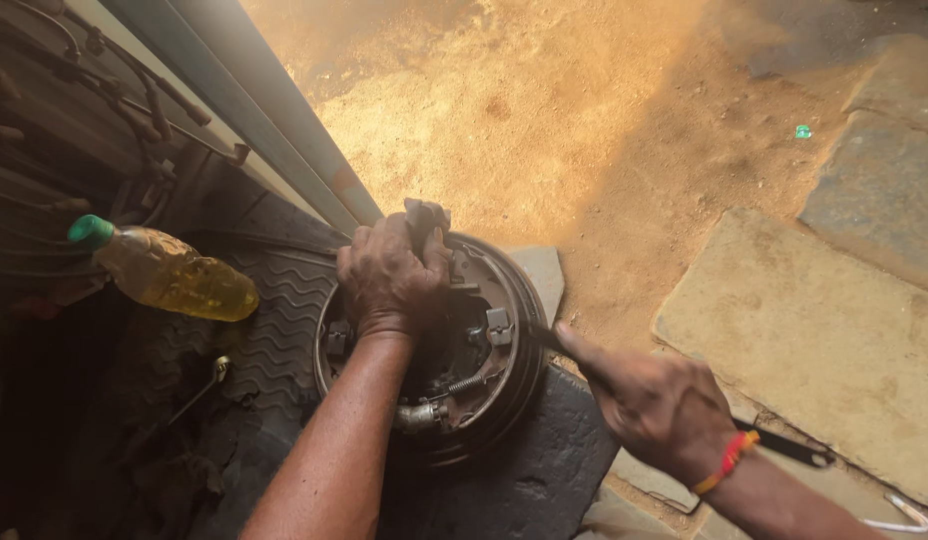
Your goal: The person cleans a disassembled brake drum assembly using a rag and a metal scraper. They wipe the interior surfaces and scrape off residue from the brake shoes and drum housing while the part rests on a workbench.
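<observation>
A round, greasy drum brake assembly (484, 345) with shoes, springs and a cylinder lies on a dark rubber mat (274, 330). My left hand (392, 270) is clenched over the top of the assembly, gripping its upper edge. My right hand (649, 400) holds a long dark tool (784, 445), index finger stretched along the shaft, its tip reaching the assembly's right rim. A red and yellow thread band sits on my right wrist.
A plastic bottle (169, 272) of yellow liquid with a green cap lies on its side at the left. A thin metal rod (199, 390) rests on the mat. Sandy ground (544, 120) and stone slabs (834, 330) lie beyond; a vehicle sill runs diagonally.
</observation>
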